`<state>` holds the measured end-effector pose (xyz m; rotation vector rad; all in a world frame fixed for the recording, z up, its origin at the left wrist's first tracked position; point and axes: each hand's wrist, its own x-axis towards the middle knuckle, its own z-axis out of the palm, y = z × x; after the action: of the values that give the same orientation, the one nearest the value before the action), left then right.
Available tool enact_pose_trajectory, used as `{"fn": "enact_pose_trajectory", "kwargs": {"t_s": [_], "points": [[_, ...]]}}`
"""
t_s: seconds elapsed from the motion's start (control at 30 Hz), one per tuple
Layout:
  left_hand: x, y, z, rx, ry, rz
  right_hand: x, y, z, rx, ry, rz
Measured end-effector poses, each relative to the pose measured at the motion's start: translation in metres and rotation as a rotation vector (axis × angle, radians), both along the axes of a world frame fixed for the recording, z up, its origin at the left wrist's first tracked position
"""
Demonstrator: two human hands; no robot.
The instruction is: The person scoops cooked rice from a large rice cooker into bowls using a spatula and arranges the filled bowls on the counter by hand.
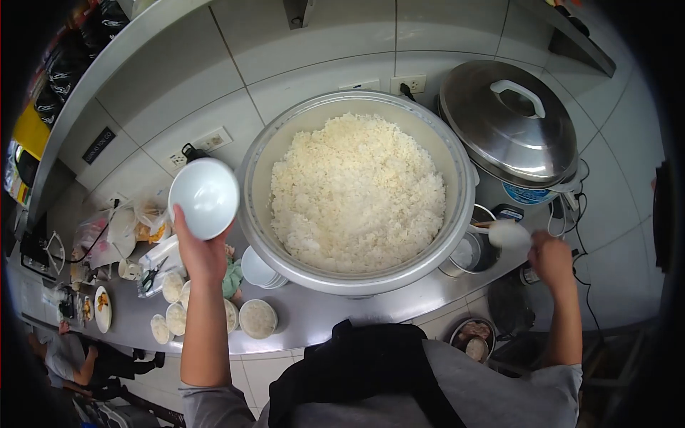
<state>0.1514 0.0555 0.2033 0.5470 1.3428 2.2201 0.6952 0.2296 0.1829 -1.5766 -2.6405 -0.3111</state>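
In my left hand is a white bowl, tilted so its inside shows nothing in it. The hand grips it by the lower rim, left of a very large metal pot heaped with cooked white rice. My right hand is closed on the handle of a white rice paddle. The paddle's blade is right of the pot, beside a small steel pot with whitish contents. Stacked white bowls stand between my left forearm and the rice pot.
Several rice-filled cups stand near the counter's front edge. A domed steel lid covers a vessel at right, with cords beside it. Plastic bags and a plate of food are at left. Other people are at lower left.
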Motion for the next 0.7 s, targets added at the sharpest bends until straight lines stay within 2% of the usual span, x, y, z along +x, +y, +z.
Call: {"fn": "enact_pose_trajectory", "kwargs": {"t_s": [0.07,0.13,0.2,0.23,0.3,0.37,0.4,0.47,0.53,0.7], "points": [[0.006,0.034,0.0,-0.008,0.05,-0.131,-0.045,-0.002,0.051,0.192,0.192,0.062],[0.022,0.067,-0.002,-0.037,0.02,-0.215,-0.104,-0.005,0.086,0.191,0.172,0.053],[0.028,0.088,-0.015,-0.076,0.03,-0.282,-0.156,0.008,0.084,0.27,0.081,0.275],[0.031,0.093,-0.019,-0.152,0.123,-0.351,-0.179,0.02,0.078,0.223,-0.07,0.32],[0.035,0.098,-0.02,-0.209,0.313,-0.402,-0.209,0.05,0.045,0.403,-0.259,0.404],[0.034,0.095,-0.019,-0.238,0.273,-0.436,-0.232,0.064,0.029,0.251,-0.587,0.249],[0.033,0.093,-0.019,-0.277,0.234,-0.446,-0.238,0.057,0.031,0.248,-0.595,0.231],[0.033,0.091,-0.016,-0.322,0.271,-0.475,-0.245,0.037,0.036,0.09,-0.795,0.286],[0.035,0.091,-0.014,-0.369,0.302,-0.492,-0.246,0.013,0.051,0.099,-0.836,0.3],[0.041,0.087,-0.008,-0.332,0.345,-0.55,-0.26,-0.028,0.059,-0.166,-0.756,0.317]]}}
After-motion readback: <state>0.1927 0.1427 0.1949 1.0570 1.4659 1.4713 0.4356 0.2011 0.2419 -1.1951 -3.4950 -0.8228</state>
